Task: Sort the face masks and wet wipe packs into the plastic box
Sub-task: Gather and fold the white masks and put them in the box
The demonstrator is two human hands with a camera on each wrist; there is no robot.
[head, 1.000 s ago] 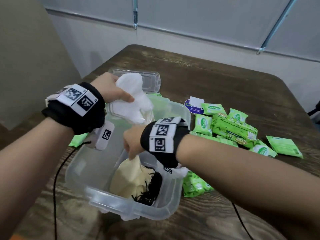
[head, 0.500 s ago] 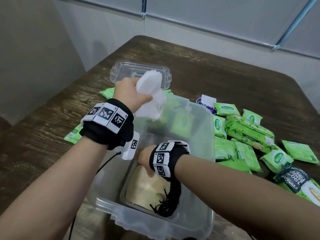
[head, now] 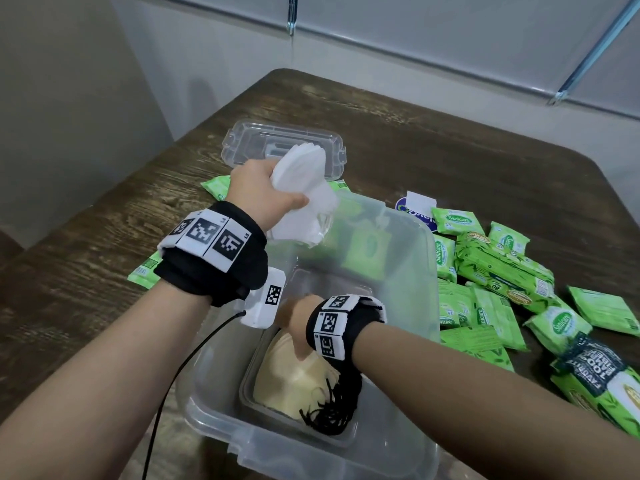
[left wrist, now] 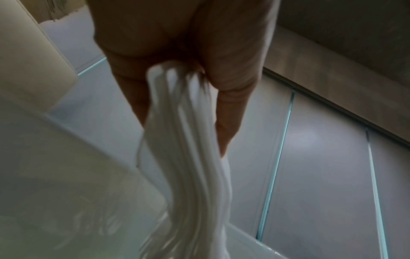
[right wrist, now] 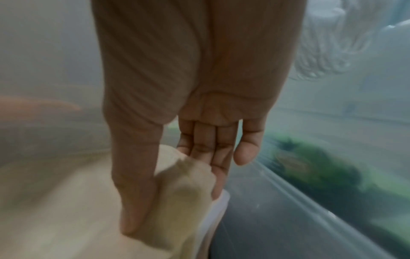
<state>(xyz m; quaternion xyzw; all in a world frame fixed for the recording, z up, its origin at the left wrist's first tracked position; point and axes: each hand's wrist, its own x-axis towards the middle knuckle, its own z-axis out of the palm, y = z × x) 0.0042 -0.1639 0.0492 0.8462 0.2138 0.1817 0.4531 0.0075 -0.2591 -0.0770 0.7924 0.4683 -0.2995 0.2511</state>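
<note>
1. The left hand grips white masks over the far end of the plastic box.
2. The right hand pinches cream masks inside the box's near end.
3. Green wipe packs lie right of the box.

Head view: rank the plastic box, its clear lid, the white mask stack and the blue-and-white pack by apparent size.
1. plastic box
2. clear lid, though it lies farther away
3. white mask stack, partly covered by the left hand
4. blue-and-white pack, partly covered

One plastic box; one clear lid at its twelve o'clock; one white mask bundle; one cream mask bundle; roughly a dozen overlapping wipe packs, mostly at three o'clock.
</note>
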